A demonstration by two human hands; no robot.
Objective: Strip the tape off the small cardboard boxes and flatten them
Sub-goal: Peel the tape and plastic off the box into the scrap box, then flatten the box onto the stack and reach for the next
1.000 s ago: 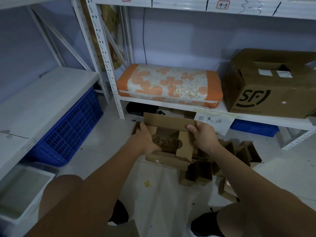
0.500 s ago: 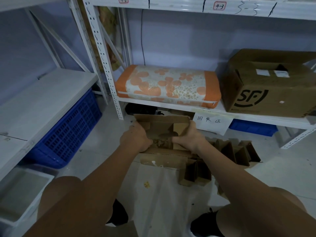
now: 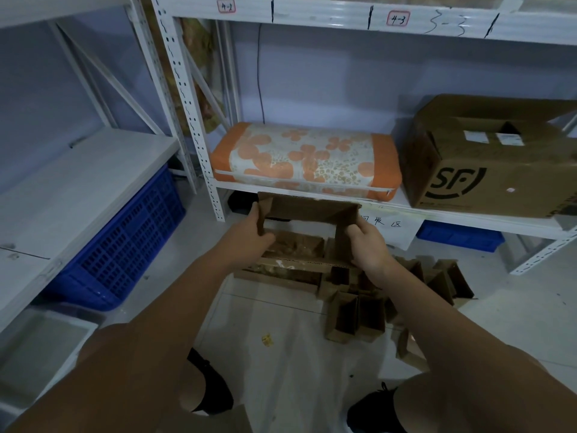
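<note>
While gripping the small cardboard box (image 3: 307,210) at both ends, left hand (image 3: 249,232) and right hand (image 3: 368,246) fingers curled round side flaps, seemingly spreading it for flattening above the flattened pile (image 3: 281,270).

The small box (image 3: 307,210) held up is plain brown cardboard, matt and a little rough, as are the loose boxes (image 3: 356,314) on the floor and the big carton (image 3: 487,164) printed with a black logo and carrying 2 white paper labels. The shelving (image 3: 187,98) looks like white painted metal with punched uprights, its left board (image 3: 71,189) a pale matt wood grain, and the crate (image 3: 125,245) under it is glossy blue plastic lattice. The cushion (image 3: 306,160) is soft cloth, orange and white with a floral print, and the floor (image 3: 281,354) is smooth, pale and faintly shiny.
</note>
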